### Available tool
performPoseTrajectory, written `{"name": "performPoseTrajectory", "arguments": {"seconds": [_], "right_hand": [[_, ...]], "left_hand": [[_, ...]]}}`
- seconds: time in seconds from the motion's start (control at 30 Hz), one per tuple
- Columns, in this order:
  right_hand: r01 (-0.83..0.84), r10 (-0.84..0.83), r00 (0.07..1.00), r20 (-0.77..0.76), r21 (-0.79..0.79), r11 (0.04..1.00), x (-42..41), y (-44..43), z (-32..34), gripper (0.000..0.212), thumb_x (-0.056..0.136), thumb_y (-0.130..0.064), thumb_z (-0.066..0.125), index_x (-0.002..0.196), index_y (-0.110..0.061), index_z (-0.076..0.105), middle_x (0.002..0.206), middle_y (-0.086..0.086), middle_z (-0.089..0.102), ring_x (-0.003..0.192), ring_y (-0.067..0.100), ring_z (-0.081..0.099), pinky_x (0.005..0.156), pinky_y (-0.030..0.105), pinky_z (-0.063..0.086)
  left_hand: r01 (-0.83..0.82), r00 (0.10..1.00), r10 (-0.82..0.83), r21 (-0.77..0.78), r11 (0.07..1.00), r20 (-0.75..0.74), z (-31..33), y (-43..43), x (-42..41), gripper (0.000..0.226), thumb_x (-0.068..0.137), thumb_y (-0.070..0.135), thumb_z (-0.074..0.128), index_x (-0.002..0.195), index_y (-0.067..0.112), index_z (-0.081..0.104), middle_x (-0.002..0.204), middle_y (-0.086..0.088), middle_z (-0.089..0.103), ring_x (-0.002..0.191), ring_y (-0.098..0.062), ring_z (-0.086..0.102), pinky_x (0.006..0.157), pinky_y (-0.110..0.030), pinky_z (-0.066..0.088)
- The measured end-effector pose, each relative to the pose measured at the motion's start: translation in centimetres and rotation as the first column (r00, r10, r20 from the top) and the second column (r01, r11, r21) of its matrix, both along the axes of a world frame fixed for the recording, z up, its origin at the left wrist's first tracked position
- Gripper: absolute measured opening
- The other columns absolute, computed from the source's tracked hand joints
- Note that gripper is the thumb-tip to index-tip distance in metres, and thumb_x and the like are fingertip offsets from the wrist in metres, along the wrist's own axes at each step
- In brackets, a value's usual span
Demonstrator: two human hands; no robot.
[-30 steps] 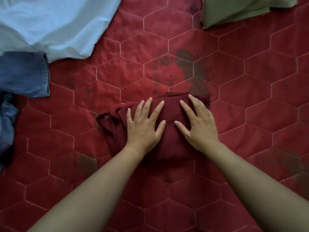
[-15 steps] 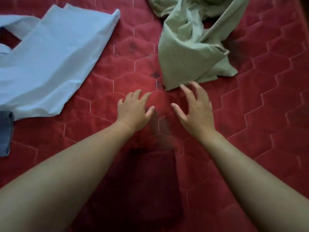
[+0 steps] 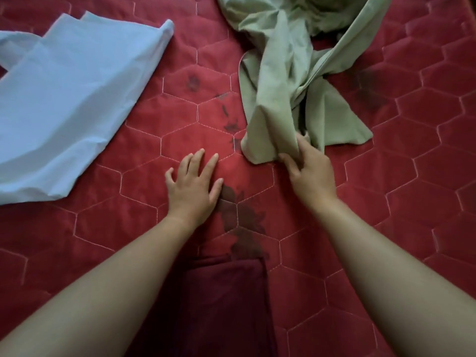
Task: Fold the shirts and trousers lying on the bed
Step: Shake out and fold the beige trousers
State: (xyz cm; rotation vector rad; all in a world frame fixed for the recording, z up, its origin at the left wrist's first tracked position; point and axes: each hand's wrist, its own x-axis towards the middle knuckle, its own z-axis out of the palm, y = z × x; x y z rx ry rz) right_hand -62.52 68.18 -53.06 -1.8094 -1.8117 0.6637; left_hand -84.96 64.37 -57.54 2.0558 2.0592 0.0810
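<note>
The crumpled pale green garment [image 3: 288, 81] lies at one o'clock on the bed [image 3: 412, 176]. It looks light and limp, likely to sag, and is best taken along a hem. The right hand [image 3: 309, 171] has its fingers clamped on the near corner. The left hand [image 3: 193, 184] lies flat, fingers apart.

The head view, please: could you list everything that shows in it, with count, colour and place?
green garment: one, pale green, crumpled, upper right of centre, its near corner in the right hand.
light blue garment: one, light blue, lying loosely spread at the upper left.
dark red garment: one, dark red, folded, at the bottom centre between the forearms.
bed cover: one, red, quilted in stitched hexagons, under everything, with dark marks down its middle.
left hand: one, fingers spread and straight, over bare cover at the centre, holding nothing.
right hand: one, right of centre, pinches the green garment's near corner.
</note>
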Motion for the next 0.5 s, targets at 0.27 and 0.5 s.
{"name": "performPoseTrajectory", "arguments": {"seconds": [0.27,0.5], "right_hand": [[0.181,-0.177,0.97,-0.168,0.007,0.984,1.8,-10.3,0.0,0.049,0.086,-0.008,0.064,0.133,-0.016,0.052,0.119,-0.008,0.057,0.111,0.005,0.051,0.096,0.003,0.031],[0.161,-0.158,0.965,-0.207,-0.003,0.987,3.8,-10.5,1.4,0.04,0.085,-0.015,0.066,0.125,-0.016,0.058,0.109,-0.01,0.057,0.101,-0.001,0.053,0.09,0.005,0.036]], "left_hand": [[-0.063,0.894,0.028,0.064,0.996,0.447,5.7,1.5,3.0,0.043,0.094,0.04,0.044,0.134,0.024,0.046,0.135,-0.002,0.044,0.123,-0.02,0.042,0.1,-0.037,0.034],[0.058,0.845,0.01,-0.11,0.992,0.535,8.3,6.8,12.8,0.069,0.084,0.049,0.058,0.143,0.029,0.029,0.132,-0.009,0.047,0.119,-0.023,0.047,0.094,-0.031,0.038]]}}
